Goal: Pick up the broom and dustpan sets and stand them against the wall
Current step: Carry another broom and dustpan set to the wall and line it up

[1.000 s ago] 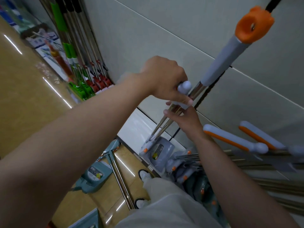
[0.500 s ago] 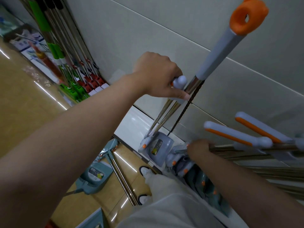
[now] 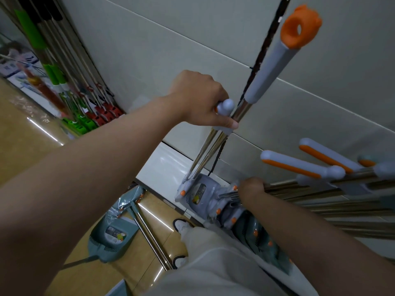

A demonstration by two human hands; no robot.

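Note:
A grey broom and dustpan set [image 3: 197, 192] stands upright against the tiled wall [image 3: 192, 35], its steel poles rising to a grey grip with an orange ring cap [image 3: 298, 26]. My left hand [image 3: 199, 101] is shut on the shorter pole's grey grip near the top. Down low, my right hand [image 3: 252, 189] is closed around the steel poles of other sets [image 3: 310, 165] that lean along the wall to the right. A teal broom and dustpan set [image 3: 113, 233] lies flat on the floor at the lower left.
A row of green, red and black-handled mops [image 3: 70, 88] leans against the wall at the left. More teal dustpans [image 3: 256, 233] are packed along the wall base by my right leg. My shoe [image 3: 181, 225] stands beside the teal set's poles.
My right hand left the upright set's poles and dropped down to the right, onto the poles of the leaning sets. My left hand kept its hold on the grey grip.

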